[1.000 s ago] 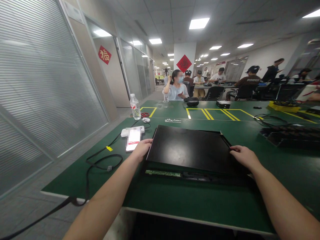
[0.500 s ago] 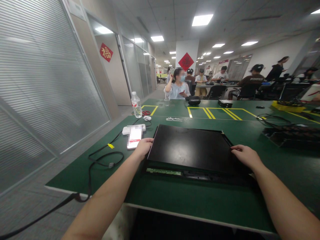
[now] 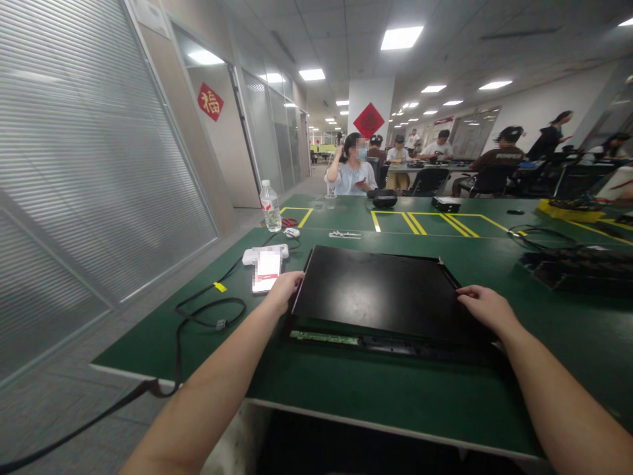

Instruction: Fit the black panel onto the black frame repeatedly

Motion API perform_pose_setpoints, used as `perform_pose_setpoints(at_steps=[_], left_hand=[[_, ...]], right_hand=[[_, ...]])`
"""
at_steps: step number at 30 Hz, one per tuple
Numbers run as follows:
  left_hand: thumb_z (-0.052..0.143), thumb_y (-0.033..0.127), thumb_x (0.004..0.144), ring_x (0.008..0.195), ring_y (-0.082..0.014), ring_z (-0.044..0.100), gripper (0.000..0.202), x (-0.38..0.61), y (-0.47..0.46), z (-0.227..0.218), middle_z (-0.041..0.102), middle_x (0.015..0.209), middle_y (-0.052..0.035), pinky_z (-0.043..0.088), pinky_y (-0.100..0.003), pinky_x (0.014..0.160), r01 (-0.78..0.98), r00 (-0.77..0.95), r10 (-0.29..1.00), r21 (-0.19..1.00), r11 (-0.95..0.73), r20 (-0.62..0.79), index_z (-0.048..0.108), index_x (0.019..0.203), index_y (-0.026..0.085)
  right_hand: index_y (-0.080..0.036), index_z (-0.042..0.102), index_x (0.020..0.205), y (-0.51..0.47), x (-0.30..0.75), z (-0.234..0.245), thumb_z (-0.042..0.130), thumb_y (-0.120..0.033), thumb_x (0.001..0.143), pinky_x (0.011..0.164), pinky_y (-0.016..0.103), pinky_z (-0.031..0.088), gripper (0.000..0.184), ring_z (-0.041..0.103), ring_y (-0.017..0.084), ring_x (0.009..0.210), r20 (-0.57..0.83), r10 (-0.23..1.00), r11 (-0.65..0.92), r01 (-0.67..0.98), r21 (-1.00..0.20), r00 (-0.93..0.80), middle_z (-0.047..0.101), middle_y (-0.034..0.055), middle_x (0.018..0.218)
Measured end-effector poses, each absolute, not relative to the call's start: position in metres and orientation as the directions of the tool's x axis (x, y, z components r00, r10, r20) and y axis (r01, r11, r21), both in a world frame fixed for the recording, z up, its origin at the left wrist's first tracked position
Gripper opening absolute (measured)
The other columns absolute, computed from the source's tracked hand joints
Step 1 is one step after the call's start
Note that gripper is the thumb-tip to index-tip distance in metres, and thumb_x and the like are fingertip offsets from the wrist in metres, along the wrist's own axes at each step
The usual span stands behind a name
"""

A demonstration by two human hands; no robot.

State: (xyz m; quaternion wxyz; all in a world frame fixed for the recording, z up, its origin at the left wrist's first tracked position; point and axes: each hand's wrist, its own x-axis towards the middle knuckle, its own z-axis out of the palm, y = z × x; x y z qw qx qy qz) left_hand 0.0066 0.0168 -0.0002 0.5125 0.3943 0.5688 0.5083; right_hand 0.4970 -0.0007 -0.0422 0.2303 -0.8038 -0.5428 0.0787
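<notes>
A dark, glossy display panel (image 3: 378, 290) lies in front of me, over a black frame (image 3: 420, 348) on the table. Its near edge sits apart from the frame's lower bar, where a green circuit board strip (image 3: 324, 338) shows. My left hand (image 3: 287, 290) is closed on the panel's left edge, its fingertips partly hidden behind that edge. At the right side, my right hand (image 3: 484, 307) grips the edge with thumb and fingers pressed together. Whether the right fingers hold the panel alone or the frame too, I cannot tell.
Left of the panel are a phone (image 3: 267, 269), a white mouse (image 3: 291, 232), a water bottle (image 3: 270, 206) and a black cable (image 3: 208, 307). Dark parts (image 3: 573, 267) and a yellow tray (image 3: 568, 210) stand right. A masked person (image 3: 353, 171) sits across the green table (image 3: 370, 402).
</notes>
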Motion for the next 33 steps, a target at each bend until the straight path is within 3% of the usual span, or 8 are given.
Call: perform_pose_setpoints(at_steps=[4,7,20,27,33], left_hand=[[0.091,0.025,0.057,0.068,-0.0227,0.071,0.028,0.006,0.012,0.000,0.076,0.071,-0.0061,0.055,-0.032,0.068,-0.017,-0.120,0.974,0.982,0.189,-0.190,0.077,0.079,0.016],[0.092,0.024,0.058,0.070,-0.0232,0.072,0.029,0.007,0.009,0.001,0.077,0.074,-0.0072,0.056,-0.034,0.071,-0.012,-0.090,0.976,0.980,0.199,-0.199,0.077,0.081,0.016],[0.096,0.031,0.055,0.073,-0.0242,0.073,0.039,0.013,0.003,0.006,0.079,0.080,-0.0080,0.057,-0.033,0.070,0.065,-0.084,0.991,0.992,0.105,-0.100,0.077,0.084,0.015],[0.099,0.029,0.048,0.089,-0.0309,0.076,0.049,0.010,0.005,0.004,0.081,0.092,-0.0110,0.058,-0.037,0.078,0.107,-0.135,0.989,0.991,0.078,-0.063,0.079,0.090,0.015],[0.101,0.027,0.045,0.094,-0.0311,0.077,0.055,0.012,0.004,0.008,0.082,0.095,-0.0114,0.059,-0.039,0.084,-0.017,-0.073,0.994,0.996,0.082,-0.083,0.079,0.094,0.014]], right_hand=[[-0.026,0.082,0.098,0.000,0.498,-0.044,0.062,-0.036,0.077,0.072,0.036,0.053,0.031,0.072,0.030,0.092,0.147,0.908,-0.288,0.841,-0.459,0.391,0.079,0.0078,0.100],[-0.025,0.083,0.097,0.000,0.497,-0.043,0.062,-0.035,0.077,0.073,0.037,0.053,0.030,0.072,0.030,0.092,0.149,0.907,-0.288,0.840,-0.459,0.393,0.079,0.0089,0.100],[-0.025,0.083,0.099,-0.001,0.494,-0.038,0.059,-0.034,0.079,0.071,0.036,0.051,0.032,0.071,0.029,0.091,0.106,0.915,-0.313,0.849,-0.426,0.390,0.079,0.0091,0.102],[-0.025,0.083,0.098,-0.001,0.494,-0.038,0.058,-0.035,0.080,0.072,0.036,0.052,0.033,0.071,0.030,0.092,0.111,0.919,-0.301,0.857,-0.419,0.377,0.079,0.0091,0.103],[-0.025,0.082,0.099,-0.002,0.495,-0.039,0.058,-0.037,0.080,0.074,0.038,0.052,0.034,0.071,0.030,0.092,0.108,0.921,-0.297,0.857,-0.421,0.373,0.078,0.0098,0.104]])
